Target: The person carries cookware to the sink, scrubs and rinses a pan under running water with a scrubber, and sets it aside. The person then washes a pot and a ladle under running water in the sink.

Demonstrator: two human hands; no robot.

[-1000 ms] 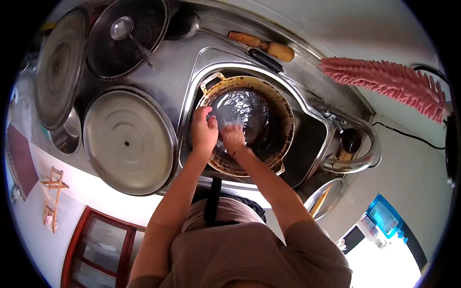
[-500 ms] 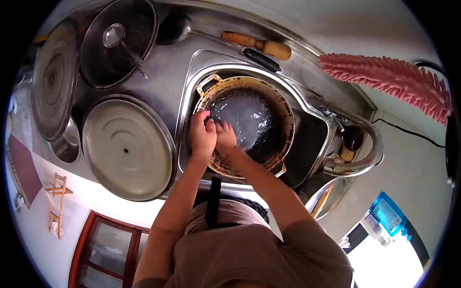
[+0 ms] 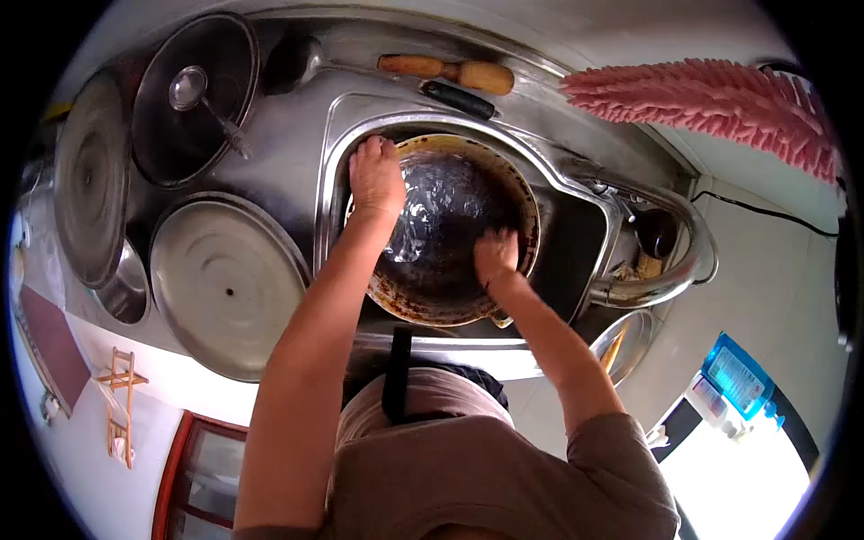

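Note:
A large, stained pot [image 3: 414, 310] with water inside sits in the steel sink [image 3: 567, 261]. My left hand [image 3: 376, 180] is at the pot's upper left rim, fingers wrapped over the place where its handle was visible. Inside the pot, on the right side, my right hand [image 3: 498, 256] reaches down to the wet inner wall. Its fingertips are partly hidden, and whether they hold anything does not show.
Left of the sink lie a round lid [image 3: 225, 279], a dark wok [image 3: 166, 135] with a ladle [image 3: 188, 88] and another lid [image 3: 90, 180]. Behind are a wooden-handled tool [image 3: 486, 76] and a black handle [image 3: 457, 97]. The faucet [image 3: 693, 261] curves at right.
My hands have moved apart: the left up to the pot's rim and handle, the right across to the pot's right side. The view has shifted slightly.

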